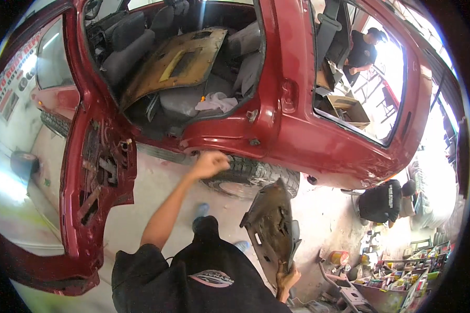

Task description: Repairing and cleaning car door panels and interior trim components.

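My right hand (289, 280) grips the lower end of a door trim panel (269, 221). The panel is held upright at my right side; its brown, stained face with cutouts shows, and a grey edge runs along its right. In front of me my left hand (210, 165) is raised with the fingers curled, and what they hold, if anything, is hidden. It appears before the rear wheel (245, 175) of a red car (235, 143); whether it touches the car I cannot tell. The rear door (81, 172) stands wide at the left, its inner metal bare.
Inside the car a large tan board (188, 60) lies across grey seats, near a pale cloth (216, 102). One person (381, 202) crouches behind the car; another (363, 52) shows through the rear window opening. Cluttered shelves (402, 279) and a metal frame (344, 287) stand at lower right.
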Demonstrator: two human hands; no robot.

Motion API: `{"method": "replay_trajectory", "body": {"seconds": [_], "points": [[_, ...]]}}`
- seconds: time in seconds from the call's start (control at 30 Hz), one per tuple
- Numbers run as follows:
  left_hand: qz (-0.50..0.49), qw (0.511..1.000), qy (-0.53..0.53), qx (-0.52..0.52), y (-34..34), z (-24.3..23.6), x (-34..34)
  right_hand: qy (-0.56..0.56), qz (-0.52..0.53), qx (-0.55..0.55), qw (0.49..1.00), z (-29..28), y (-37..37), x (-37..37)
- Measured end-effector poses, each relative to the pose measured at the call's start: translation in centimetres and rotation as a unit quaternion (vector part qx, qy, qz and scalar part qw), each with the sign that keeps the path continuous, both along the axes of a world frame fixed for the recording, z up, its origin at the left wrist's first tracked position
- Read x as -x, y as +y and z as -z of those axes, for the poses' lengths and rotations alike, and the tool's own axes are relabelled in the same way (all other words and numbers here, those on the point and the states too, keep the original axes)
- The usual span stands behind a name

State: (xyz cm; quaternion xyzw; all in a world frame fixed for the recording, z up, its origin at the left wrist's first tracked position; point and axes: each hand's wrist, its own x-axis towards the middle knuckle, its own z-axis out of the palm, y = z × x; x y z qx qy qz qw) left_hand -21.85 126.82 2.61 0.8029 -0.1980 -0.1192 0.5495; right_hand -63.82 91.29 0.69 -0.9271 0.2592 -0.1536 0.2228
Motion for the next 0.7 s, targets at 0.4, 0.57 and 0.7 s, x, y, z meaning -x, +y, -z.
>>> {"method": "replay_trajectory", "body": {"seconds": [0.4,0.57,0.7], "points": [[-0.326,0.875,-0.315,-0.169,20.9,-3.7,-29.6,0.137,0.015,0.037,0.99,-3.7,12.3,-9.4],[-0.295,0.901,-0.265,-0.174,22.4,-2.3,-32.7,0.143,0.016,0.013,0.99,-4.4,16.1,-11.6],[-0.227,0.93,-0.283,-0.057,23.5,-1.1,-34.2,0.148,-0.007,0.0,0.989,-3.3,17.7,-12.7]]}}
